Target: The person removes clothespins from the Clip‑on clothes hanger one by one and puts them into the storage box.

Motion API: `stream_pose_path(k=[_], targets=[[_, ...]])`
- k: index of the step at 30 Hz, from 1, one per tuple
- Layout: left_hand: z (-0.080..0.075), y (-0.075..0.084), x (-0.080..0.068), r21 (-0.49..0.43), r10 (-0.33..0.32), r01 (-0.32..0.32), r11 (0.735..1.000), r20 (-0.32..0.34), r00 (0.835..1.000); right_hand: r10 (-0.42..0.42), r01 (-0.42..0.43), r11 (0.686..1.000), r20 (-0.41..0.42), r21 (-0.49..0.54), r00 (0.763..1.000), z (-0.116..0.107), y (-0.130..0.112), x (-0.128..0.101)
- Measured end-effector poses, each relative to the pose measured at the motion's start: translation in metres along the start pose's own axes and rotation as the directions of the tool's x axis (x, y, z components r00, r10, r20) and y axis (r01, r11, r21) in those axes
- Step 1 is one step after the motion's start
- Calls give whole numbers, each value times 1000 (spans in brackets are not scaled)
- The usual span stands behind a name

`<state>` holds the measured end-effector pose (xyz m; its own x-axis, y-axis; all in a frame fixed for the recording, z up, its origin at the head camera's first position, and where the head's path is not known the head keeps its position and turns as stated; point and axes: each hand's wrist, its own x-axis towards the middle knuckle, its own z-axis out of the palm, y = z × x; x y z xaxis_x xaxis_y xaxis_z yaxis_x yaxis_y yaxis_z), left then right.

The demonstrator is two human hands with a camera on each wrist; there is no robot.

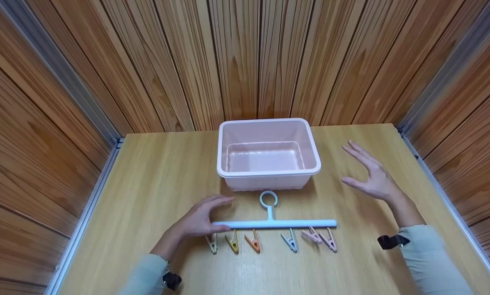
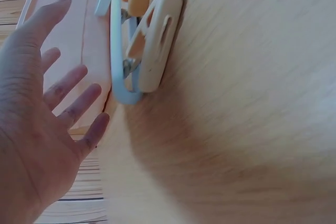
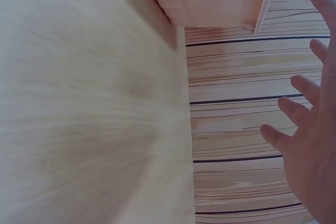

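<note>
A light blue hanger with a round hook lies on the table. Along its near side are several clothespins: a pale one, a yellow one, an orange one, a blue one and pink ones. My left hand is at the hanger's left end, fingers spread. The left wrist view shows that hand beside the bar, apart from the pale clothespin, holding nothing. My right hand hovers right of the pink basin, fingers straight and holding nothing.
The pink basin stands behind the hanger, near the back wall. Wood-panelled walls with metal edge strips border the wooden table at left, right and back.
</note>
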<state>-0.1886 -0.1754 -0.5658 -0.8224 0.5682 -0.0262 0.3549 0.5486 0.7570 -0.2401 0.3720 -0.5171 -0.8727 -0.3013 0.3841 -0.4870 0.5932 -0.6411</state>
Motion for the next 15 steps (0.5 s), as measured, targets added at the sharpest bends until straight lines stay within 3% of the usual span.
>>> stream_pose_path(k=[4,8,15], targets=[[7,-3,0,-31,-16,17,999,21,1000,2,-2,999,-27,33,1000,4,-3,-2],[11,-6,0,-61,-22,26,998,56,998,3,4,991,-48,132,999,8,-3,-3],[13,-7,2,-96,-50,60,994,98,994,-9,21,947,-38,320,999,9,-2,-4]])
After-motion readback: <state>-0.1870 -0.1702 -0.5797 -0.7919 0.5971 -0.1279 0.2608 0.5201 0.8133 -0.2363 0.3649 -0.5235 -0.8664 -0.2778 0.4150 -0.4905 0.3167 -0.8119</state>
